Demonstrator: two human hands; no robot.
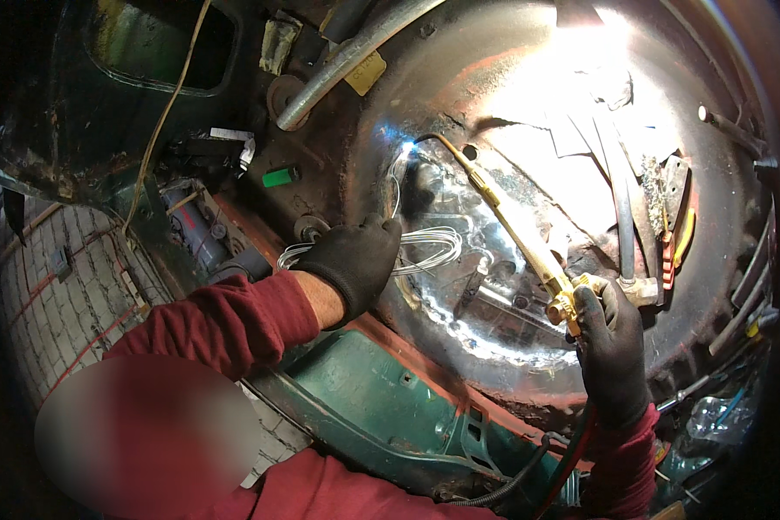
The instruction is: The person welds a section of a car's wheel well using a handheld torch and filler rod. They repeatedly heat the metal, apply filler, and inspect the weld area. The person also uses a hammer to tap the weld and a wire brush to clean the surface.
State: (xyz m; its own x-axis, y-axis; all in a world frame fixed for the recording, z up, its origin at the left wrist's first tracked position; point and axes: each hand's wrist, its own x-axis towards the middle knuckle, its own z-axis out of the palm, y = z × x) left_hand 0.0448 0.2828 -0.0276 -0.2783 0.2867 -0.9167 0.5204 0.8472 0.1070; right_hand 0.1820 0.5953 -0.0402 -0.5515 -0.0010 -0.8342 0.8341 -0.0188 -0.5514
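Observation:
My right hand (pixel 614 347), in a black glove, grips a brass gas welding torch (pixel 516 230) by its valve end. The torch's thin bent tip points up and left, and a small blue-white flame (pixel 408 146) burns there against the metal pan. My left hand (pixel 355 263), gloved too, is closed on a coil of thin silvery wire (pixel 432 250). One end of that wire rises from the fingers to the flame. Below the flame lies a shiny metal patch (pixel 503 286) with a rough bead along its lower edge.
A hammer (pixel 638 290), a wire brush (pixel 652 186) and tools with orange and yellow handles lie right of the torch in the round pan (pixel 390 95). A grey pipe (pixel 355 65) crosses the top. A green cylinder (pixel 280 177) sits at left. Hoses hang below my right hand.

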